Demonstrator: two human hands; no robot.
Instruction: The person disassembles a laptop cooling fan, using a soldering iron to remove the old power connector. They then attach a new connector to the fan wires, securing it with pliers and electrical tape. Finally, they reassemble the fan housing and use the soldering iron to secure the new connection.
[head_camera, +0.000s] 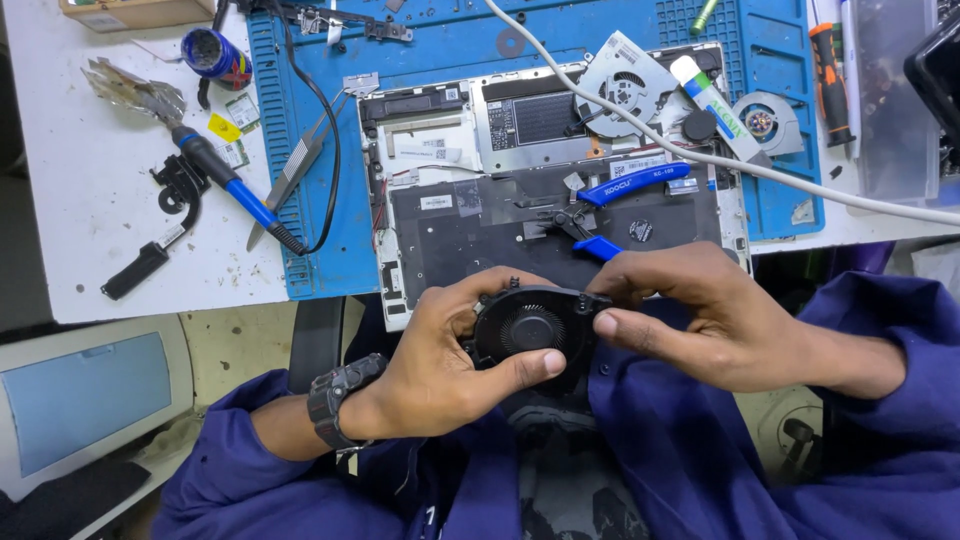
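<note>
Left hand: the left hand (440, 365) is gripping a small black laptop cooling fan (530, 328), thumb lying across its lower edge and the fingers (470, 295) wrapping around its left side, so they're clamped on the fan housing.
Right hand: the right hand (700, 315) is pinching the fan's right edge, thumb and forefinger closing together on it.
Fan spot: it's being held in the air over the person's lap, just in front of the near edge of the desk (100, 200) and right below the opened laptop.
Laptop: an opened laptop chassis (450, 220) is lying bottom-up on a blue repair mat (310, 230), insides showing.
On the laptop: blue-handled cutters (605, 205) are resting on the black inner panel, and a grey fan (625, 90) is sitting at the top right corner.
Nearby stuff: a white cable (760, 170) is running diagonally across the chassis, and a blue-handled brush (215, 170) is lying on the white desk to the left.
Wrist: a black watch (335, 400) is sitting on the left wrist.
</note>
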